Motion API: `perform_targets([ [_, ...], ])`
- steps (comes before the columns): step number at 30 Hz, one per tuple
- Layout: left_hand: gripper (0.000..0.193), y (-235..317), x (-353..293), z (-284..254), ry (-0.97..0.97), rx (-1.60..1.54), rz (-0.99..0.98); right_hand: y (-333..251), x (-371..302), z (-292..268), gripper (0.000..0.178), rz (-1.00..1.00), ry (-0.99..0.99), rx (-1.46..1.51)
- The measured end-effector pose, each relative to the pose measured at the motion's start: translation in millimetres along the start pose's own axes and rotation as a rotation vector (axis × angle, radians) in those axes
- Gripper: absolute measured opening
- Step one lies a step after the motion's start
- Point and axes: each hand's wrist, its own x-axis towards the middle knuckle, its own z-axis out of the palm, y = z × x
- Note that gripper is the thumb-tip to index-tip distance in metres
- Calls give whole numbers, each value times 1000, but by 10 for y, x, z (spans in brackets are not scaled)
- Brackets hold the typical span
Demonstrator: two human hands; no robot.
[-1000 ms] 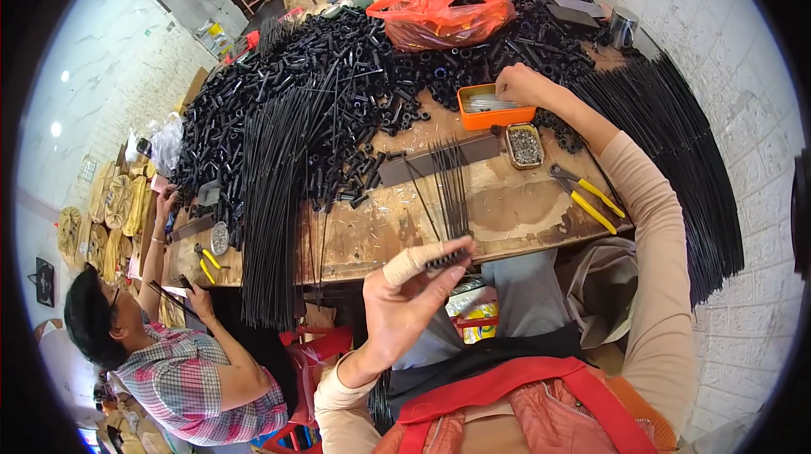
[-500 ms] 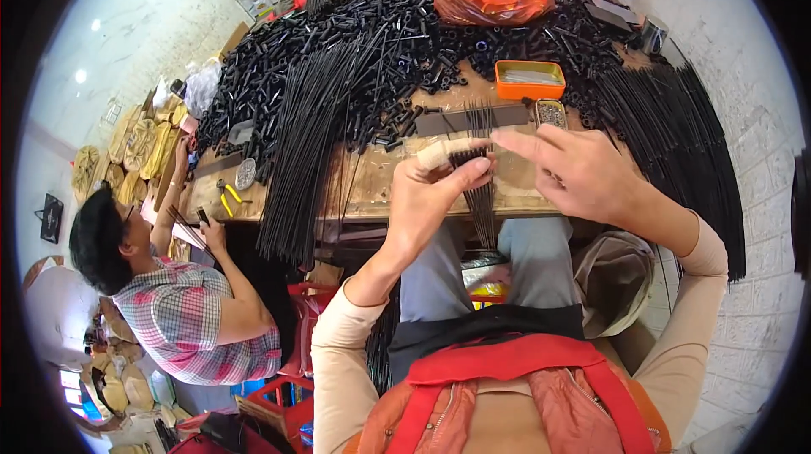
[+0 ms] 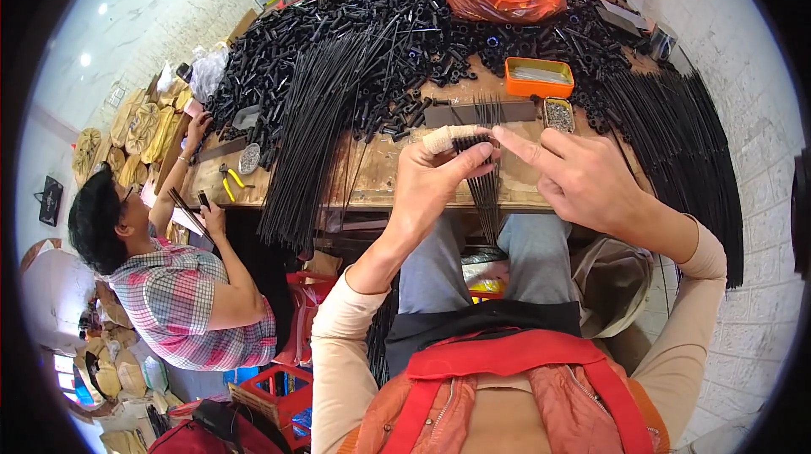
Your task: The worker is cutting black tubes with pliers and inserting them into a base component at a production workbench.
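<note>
My left hand (image 3: 422,184) is closed on a bundle of thin black rods (image 3: 484,201), pinched between thumb and fingers above the table's front edge. The rods stick out above and below the grip, with a dark ridged row where the thumb presses. Light tape (image 3: 446,140) wraps the left index finger. My right hand (image 3: 587,171) is beside the bundle, index finger stretched toward the rods and the left index fingertip. Its other fingers are curled in; whether anything small is in them is hidden.
Black tubular parts (image 3: 279,74) heap across the wooden table (image 3: 372,171). Long black rods lie in piles at left (image 3: 317,133) and right (image 3: 684,158). Beyond my hands are a grey bar (image 3: 448,114), an orange box (image 3: 539,89) and a small tray (image 3: 558,114). A co-worker (image 3: 186,293) sits at left near yellow-handled pliers (image 3: 226,185).
My hands stay near each other at the bundle; the right index finger shifts slightly at the rods. The view has tilted a little, and the co-worker's far hand has moved slightly.
</note>
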Motion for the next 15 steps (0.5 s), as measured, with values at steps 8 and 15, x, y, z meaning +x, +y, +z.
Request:
perform_targets([
  [8,21,15,3,-5,-12,-13,-23,25,-5,30,69,-37,50,-26],
  [15,18,55,7,-53,-37,7,-45,249,65,-82,37,-247,273,-88],
])
